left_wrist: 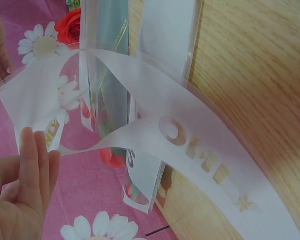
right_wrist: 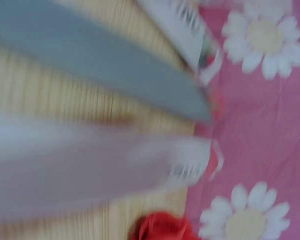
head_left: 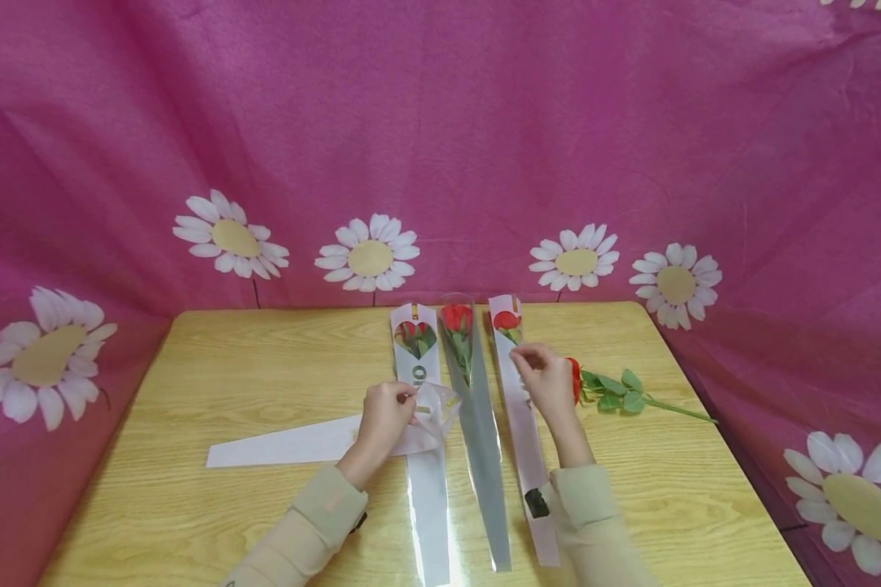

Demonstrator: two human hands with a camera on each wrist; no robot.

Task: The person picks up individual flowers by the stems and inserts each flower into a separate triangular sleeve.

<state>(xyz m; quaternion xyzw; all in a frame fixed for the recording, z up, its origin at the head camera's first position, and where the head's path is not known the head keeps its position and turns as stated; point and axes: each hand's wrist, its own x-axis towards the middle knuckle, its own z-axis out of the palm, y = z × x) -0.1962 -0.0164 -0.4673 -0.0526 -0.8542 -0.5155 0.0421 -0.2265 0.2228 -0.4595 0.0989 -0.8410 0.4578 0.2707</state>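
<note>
My left hand [head_left: 383,420] pinches the wide end of an unfilled white flower sleeve [head_left: 286,444]. In the left wrist view that sleeve [left_wrist: 189,145] shows a clear heart-shaped window and cut-out letters; the left fingers [left_wrist: 30,165] are at its rim. My right hand [head_left: 551,387] hovers over a pink flower sleeve [head_left: 532,465] with its fingers loosely bent, apparently holding nothing. The right wrist view is blurred and does not show that hand. A loose red rose [head_left: 617,391] with a green stem lies right of the right hand, its bloom partly hidden.
Beneath the held sleeve lies a white sleeve [head_left: 427,522] with a rose inside. A grey sleeve [head_left: 484,489] with a red rose [head_left: 457,318] lies between it and the pink one, which also holds a rose [head_left: 507,320]. The wooden table [head_left: 191,522] meets a pink daisy-print cloth [head_left: 440,147].
</note>
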